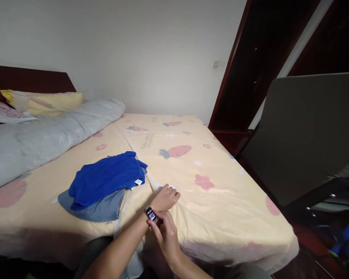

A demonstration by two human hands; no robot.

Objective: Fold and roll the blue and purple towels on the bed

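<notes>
My left hand (166, 197) rests over the near part of the bed, its fingers curled down. Something white shows by its knuckles; whether the hand grips it, I cannot tell. On my left wrist sits a smartwatch (151, 214) with a lit screen of small coloured icons. Thumb and fingers of my right hand (166, 232) pinch the watch by its edges. Left of both hands lies a blue garment (107, 178) with a white tag, folded loosely. A grey-blue garment (104, 207) sticks out beneath it.
The bed (232, 209) has a pale yellow sheet with carrot and flower prints. A rolled grey quilt (52, 131) and a yellow pillow (55, 102) lie at the left by the dark headboard (31, 79). A large dark panel (305, 131) stands at the right, beside the bed.
</notes>
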